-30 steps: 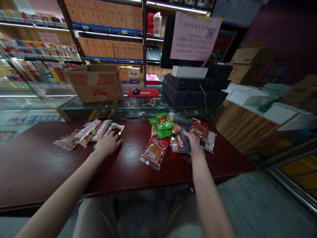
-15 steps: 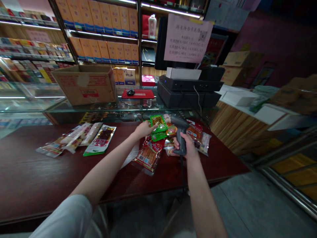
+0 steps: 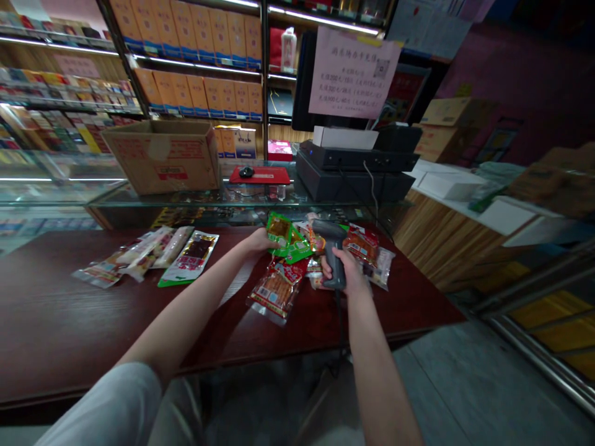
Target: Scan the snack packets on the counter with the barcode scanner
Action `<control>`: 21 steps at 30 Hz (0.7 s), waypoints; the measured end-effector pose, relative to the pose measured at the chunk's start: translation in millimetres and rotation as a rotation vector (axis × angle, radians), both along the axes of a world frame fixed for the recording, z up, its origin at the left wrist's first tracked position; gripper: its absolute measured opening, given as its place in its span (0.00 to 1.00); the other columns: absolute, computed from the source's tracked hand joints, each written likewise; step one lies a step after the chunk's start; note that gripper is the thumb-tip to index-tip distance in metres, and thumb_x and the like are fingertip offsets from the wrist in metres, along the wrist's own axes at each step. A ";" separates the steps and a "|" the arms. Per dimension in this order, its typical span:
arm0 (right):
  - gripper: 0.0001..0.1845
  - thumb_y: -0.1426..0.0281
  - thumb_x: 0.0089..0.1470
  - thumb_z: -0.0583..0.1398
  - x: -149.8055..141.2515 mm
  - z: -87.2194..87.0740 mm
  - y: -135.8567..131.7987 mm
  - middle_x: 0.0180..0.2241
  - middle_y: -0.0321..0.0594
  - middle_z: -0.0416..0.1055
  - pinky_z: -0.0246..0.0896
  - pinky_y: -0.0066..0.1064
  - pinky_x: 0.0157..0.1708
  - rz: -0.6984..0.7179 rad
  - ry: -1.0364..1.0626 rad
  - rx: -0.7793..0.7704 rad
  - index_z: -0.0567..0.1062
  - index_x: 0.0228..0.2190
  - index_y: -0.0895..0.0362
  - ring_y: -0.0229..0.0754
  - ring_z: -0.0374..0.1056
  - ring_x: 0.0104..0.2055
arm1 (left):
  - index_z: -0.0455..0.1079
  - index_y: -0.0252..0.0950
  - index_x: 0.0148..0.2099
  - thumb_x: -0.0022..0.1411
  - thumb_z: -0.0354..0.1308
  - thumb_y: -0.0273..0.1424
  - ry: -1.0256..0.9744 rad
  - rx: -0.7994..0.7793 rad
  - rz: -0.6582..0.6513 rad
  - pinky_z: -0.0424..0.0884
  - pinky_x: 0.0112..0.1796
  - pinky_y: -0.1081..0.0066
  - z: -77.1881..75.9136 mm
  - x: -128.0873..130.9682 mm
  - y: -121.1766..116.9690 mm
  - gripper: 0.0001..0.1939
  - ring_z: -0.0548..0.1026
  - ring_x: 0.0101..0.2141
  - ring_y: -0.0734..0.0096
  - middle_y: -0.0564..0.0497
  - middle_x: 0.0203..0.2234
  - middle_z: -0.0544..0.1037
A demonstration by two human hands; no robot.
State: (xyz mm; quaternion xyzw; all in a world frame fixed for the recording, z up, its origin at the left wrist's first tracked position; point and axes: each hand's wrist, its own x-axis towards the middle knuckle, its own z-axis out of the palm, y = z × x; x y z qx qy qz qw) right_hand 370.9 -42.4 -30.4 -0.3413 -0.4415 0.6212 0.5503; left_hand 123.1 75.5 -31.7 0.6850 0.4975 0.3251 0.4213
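Note:
My left hand (image 3: 261, 240) is closed on the edge of a green snack packet (image 3: 279, 228) with a brown window, at the left of a pile of bags. Another green packet (image 3: 298, 246) lies against it. Gripped upright in my right hand (image 3: 348, 271) is a dark barcode scanner (image 3: 334, 254), its head over the pile and its cable hanging down. Below the green packets lies a clear and red bag of brown sticks (image 3: 275, 291). A red snack bag (image 3: 362, 246) and a clear bag (image 3: 383, 269) are right of the scanner.
On the table's left side lie a white and dark pouch (image 3: 191, 257) and several clear food packs (image 3: 149, 251). Behind stand an open cardboard box (image 3: 162, 158), a mouse (image 3: 246, 171) on a red mat, and a black cash drawer (image 3: 348, 176) under a monitor with a paper sign (image 3: 353, 71).
My left hand has moved slightly left, drawing the green packet away from the other one and tilting it. The scanner, still in my right hand, has shifted a little left.

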 end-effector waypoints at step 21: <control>0.21 0.57 0.51 0.64 -15.9 -7.4 -2.8 0.16 0.25 0.63 0.50 0.25 0.16 0.275 -0.174 0.058 0.63 0.38 0.55 0.32 0.56 0.14 | 0.70 0.34 0.52 0.42 0.63 0.31 0.071 0.006 -0.060 0.73 0.44 0.60 13.2 -93.7 -104.1 0.30 0.76 0.45 0.54 0.46 0.42 0.80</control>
